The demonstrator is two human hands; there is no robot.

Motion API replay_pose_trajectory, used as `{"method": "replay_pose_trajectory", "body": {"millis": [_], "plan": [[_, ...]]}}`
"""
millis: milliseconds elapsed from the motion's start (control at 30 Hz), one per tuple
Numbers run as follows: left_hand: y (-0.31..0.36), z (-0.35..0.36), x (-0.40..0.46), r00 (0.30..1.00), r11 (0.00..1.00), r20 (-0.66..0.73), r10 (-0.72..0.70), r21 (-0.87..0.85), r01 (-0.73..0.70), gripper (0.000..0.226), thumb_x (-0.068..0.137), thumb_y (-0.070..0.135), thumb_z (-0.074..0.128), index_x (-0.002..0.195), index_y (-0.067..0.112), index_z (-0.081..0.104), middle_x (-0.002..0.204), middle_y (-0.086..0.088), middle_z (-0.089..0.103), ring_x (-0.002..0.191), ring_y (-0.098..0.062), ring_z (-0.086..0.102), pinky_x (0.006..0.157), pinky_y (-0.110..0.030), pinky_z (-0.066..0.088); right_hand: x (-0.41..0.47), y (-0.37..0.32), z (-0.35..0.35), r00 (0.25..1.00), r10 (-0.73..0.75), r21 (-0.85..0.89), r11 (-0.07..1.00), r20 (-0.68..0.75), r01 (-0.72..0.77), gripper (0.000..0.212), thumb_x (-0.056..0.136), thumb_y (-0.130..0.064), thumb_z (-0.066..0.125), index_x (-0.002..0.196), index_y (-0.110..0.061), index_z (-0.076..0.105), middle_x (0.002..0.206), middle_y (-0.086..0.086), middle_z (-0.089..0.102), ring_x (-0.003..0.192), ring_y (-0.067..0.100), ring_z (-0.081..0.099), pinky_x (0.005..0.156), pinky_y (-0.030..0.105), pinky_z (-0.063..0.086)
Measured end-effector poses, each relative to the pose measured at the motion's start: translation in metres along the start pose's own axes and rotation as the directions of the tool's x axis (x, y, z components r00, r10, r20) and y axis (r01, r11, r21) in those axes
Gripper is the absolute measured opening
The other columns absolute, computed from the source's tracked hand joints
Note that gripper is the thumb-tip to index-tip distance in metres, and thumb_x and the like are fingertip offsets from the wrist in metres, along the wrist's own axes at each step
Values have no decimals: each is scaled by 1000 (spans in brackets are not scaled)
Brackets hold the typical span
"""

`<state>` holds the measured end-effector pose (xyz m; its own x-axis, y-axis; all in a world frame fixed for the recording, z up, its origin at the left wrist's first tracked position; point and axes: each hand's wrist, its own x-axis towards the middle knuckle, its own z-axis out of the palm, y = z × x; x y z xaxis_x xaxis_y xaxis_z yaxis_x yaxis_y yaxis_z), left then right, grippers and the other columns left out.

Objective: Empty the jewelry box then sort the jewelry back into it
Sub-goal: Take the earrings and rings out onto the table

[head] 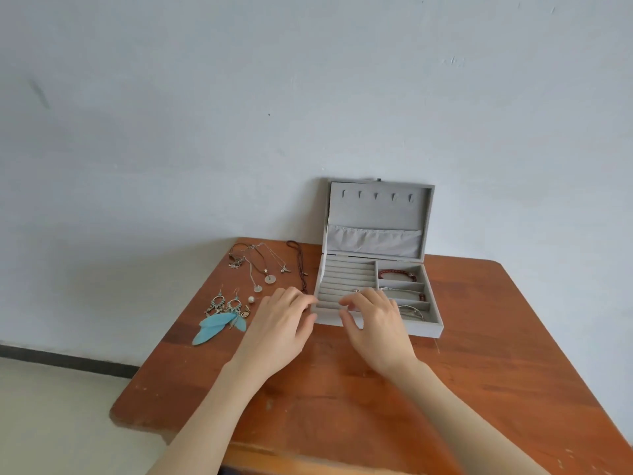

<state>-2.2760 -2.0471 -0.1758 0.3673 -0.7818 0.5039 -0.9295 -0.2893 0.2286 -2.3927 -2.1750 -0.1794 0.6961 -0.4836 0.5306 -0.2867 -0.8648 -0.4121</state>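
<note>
We see the grey velvety jewelry box [378, 293] open on the worn wooden tabletop [479, 354], bracelets in its right compartments; our left hand [279, 329] and right hand [375, 323] hover at its front, fingers loosely curled, holding nothing; feather earrings [222, 317] and corded necklaces [260, 265] lie left.

The right hand [375, 323] hides part of the ring rows [346, 279]; whether its fingertips pinch anything is unclear.
</note>
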Motion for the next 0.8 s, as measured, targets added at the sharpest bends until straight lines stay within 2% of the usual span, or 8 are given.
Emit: {"method": "replay_pose_trajectory", "body": {"millis": [100, 167, 300, 400, 533, 800], "plan": [[12, 15, 28, 998, 1000, 65, 4, -15, -3, 29, 95, 26, 45, 120, 17, 56, 113, 1, 55, 106, -19, 49, 86, -31, 36, 12, 24, -6, 995, 97, -37, 995, -15, -97, 10, 82, -15, 63, 89, -14, 70, 81, 2, 64, 83, 28, 61, 72, 38, 41], [17, 25, 46, 993, 999, 115, -24, -23, 26, 32, 96, 29, 43, 124, 19, 53, 119, 3, 52, 112, -17, 44, 90, -30, 33, 19, 37, -7, 987, 161, -68, 985, 2, -161, 15, 85, -15, 61, 96, -14, 71, 89, 5, 64, 94, 30, 57, 76, 38, 37], [24, 43, 73, 975, 973, 169, -142, -156, 169, 26, 93, 28, 50, 117, 22, 59, 111, 5, 59, 110, -18, 45, 90, -32, 32, 31, 48, -6, 961, 248, -113, 965, 122, -235, 25, 91, -25, 52, 111, -19, 65, 110, 4, 58, 113, 24, 43, 89, 37, 31], [26, 55, 81, 951, 951, 206, -229, -163, 264, 21, 89, 34, 56, 107, 27, 63, 104, 7, 61, 108, -17, 45, 85, -31, 28, 38, 50, -3, 943, 280, -116, 958, 180, -263, 25, 90, -28, 52, 111, -22, 63, 113, 1, 55, 116, 21, 40, 95, 37, 30], [24, 61, 82, 947, 954, 204, -249, -115, 276, 21, 87, 42, 56, 103, 32, 65, 97, 10, 57, 104, -15, 44, 81, -28, 23, 46, 50, 0, 925, 295, -103, 955, 237, -278, 26, 88, -28, 53, 112, -24, 62, 113, 0, 54, 117, 20, 39, 96, 38, 29], [22, 63, 81, 942, 947, 190, -278, -110, 301, 26, 84, 45, 58, 104, 29, 64, 94, 10, 53, 102, -15, 43, 81, -28, 25, 48, 48, 2, 922, 272, -115, 962, 276, -249, 28, 87, -24, 48, 113, -24, 60, 116, 1, 53, 117, 20, 39, 94, 38, 27]]}}
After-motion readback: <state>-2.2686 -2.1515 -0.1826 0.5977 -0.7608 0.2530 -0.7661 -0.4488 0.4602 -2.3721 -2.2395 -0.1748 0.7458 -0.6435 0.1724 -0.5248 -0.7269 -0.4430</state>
